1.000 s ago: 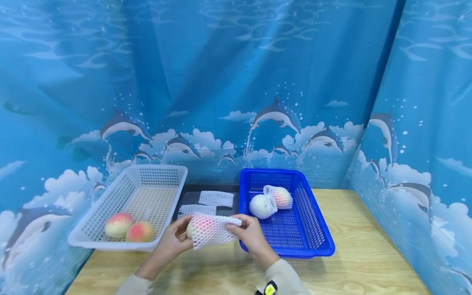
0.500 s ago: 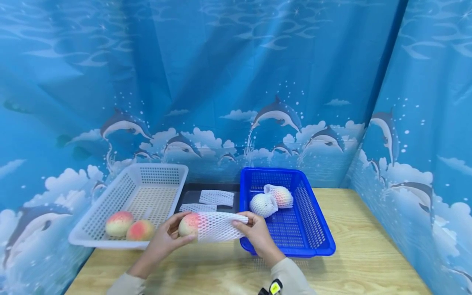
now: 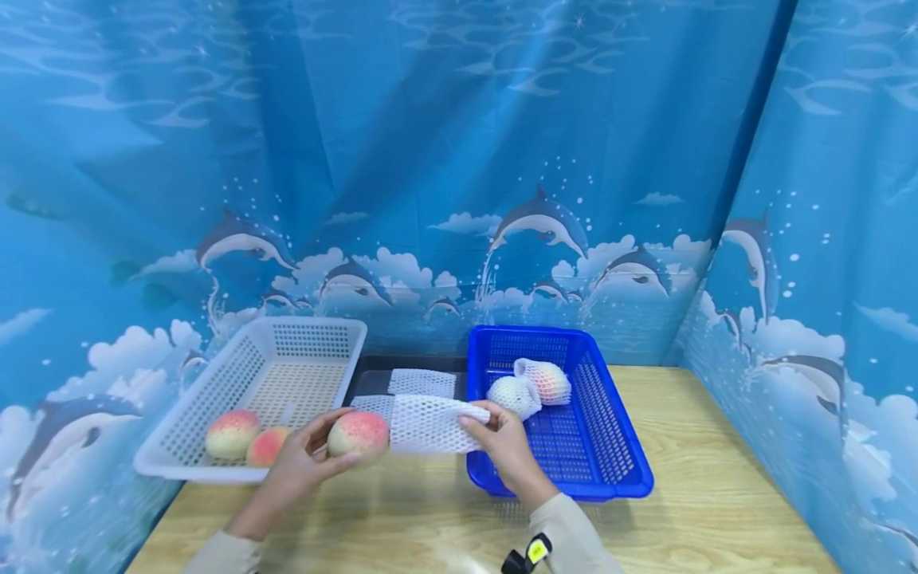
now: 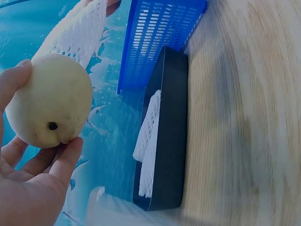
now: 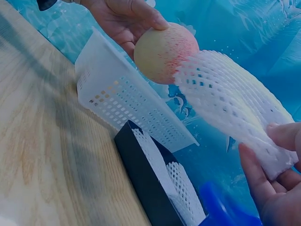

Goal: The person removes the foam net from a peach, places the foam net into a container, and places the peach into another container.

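My left hand point(image 3: 297, 466) grips a pink-and-cream peach point(image 3: 358, 434) between thumb and fingers, above the front of the table. In the left wrist view a small dark hole shows in the pale side of the peach point(image 4: 51, 101). My right hand point(image 3: 508, 448) pinches the far end of a white foam net sleeve point(image 3: 430, 424). The sleeve stretches flat toward the peach, its open mouth at the peach's right side. In the right wrist view the mouth of the foam net sleeve point(image 5: 221, 87) meets the pink edge of the peach; whether they touch, I cannot tell.
At left stands a white basket point(image 3: 208, 476) with two bare peaches point(image 3: 231, 434). A black tray point(image 3: 373, 365) behind my hands holds foam net sleeves point(image 3: 423, 383). On the right, a blue basket point(image 3: 624, 478) contains two net-covered peaches point(image 3: 548, 384). A dolphin-print curtain point(image 3: 445, 159) hangs behind.
The peach was mostly inside the foam net sleeve. It has come out leftward with my left hand, while my right hand, holding the sleeve's end, shifted slightly right and up.
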The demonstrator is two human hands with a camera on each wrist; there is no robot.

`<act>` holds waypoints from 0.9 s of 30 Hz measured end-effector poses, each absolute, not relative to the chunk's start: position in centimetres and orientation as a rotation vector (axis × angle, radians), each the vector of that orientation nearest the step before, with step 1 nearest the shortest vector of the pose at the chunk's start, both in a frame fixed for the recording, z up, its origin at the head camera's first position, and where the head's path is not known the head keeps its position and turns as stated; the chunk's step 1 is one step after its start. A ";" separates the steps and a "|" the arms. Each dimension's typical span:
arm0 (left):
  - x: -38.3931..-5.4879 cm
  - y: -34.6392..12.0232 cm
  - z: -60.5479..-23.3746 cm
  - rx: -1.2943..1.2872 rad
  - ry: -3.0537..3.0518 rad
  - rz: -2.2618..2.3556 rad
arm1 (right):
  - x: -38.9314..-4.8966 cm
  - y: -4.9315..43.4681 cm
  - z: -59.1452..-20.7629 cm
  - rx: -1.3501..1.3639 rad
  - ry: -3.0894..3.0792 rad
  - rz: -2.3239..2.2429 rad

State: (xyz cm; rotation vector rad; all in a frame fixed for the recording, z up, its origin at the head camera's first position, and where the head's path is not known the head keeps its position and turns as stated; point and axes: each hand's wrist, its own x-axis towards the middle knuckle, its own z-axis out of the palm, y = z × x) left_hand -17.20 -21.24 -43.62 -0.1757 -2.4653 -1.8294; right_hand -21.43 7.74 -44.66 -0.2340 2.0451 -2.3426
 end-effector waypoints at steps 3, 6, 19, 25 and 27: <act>-17.2 -22.0 -43.3 -0.157 -2.500 -1.809 | -21.7 7.5 -44.4 -0.212 2.036 -2.366; -17.1 -22.8 -43.0 -0.162 -2.512 -1.783 | -21.9 7.3 -44.2 -0.175 2.036 -2.387; -17.2 -26.1 -41.4 -0.165 -2.589 -1.614 | -23.9 6.4 -43.4 -0.048 1.942 -2.546; -18.0 -27.5 -40.2 -0.061 -2.630 -1.578 | -24.9 5.8 -42.8 -0.060 1.948 -2.590; -18.3 -28.0 -39.7 -0.013 -2.646 -1.555 | -25.1 5.5 -42.6 -0.067 1.928 -2.597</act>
